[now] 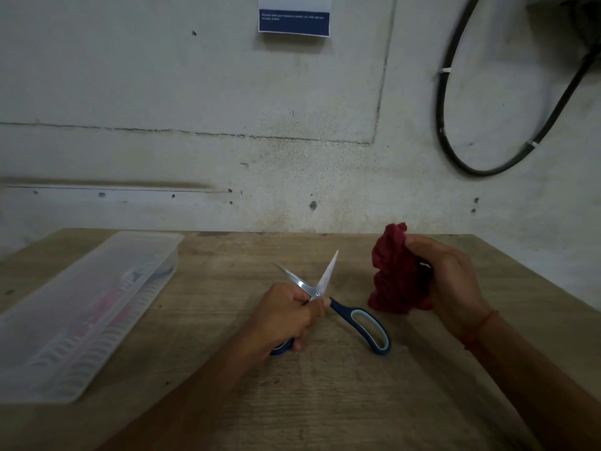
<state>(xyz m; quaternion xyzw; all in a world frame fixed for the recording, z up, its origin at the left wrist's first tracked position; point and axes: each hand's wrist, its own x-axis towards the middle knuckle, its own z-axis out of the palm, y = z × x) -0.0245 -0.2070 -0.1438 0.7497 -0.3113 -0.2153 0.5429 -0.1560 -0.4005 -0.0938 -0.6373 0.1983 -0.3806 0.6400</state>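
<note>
- Here, the left hand (289, 317) grips a pair of scissors (314, 291) near the middle of the wooden table (325, 402). Its fingers are curled round one dark blue handle and pinch close to the pivot.
- The scissors are spread wide: the two steel blades point away towards the far wall in a V. The free handle, dark blue with a pale blue lining, slants to the right and near side, over the tabletop.
- The right hand (452, 288) holds a crumpled red cloth (398, 278) just to the right of the scissors. Thumb and fingers are closed on the bunched fabric, whose lower edge hangs close to the table; whether it touches the table cannot be told.
- Cloth and blades are apart, with bare wood between them.
- A thin red thread circles the right wrist.
- A long translucent plastic box (84, 314), lid on, lies along the table's left side; the coloured things inside are too blurred to tell.
- On the wall behind hang a looped black cable (439, 102) at the right and a blue-and-white paper notice (294, 22) at the top.
</note>
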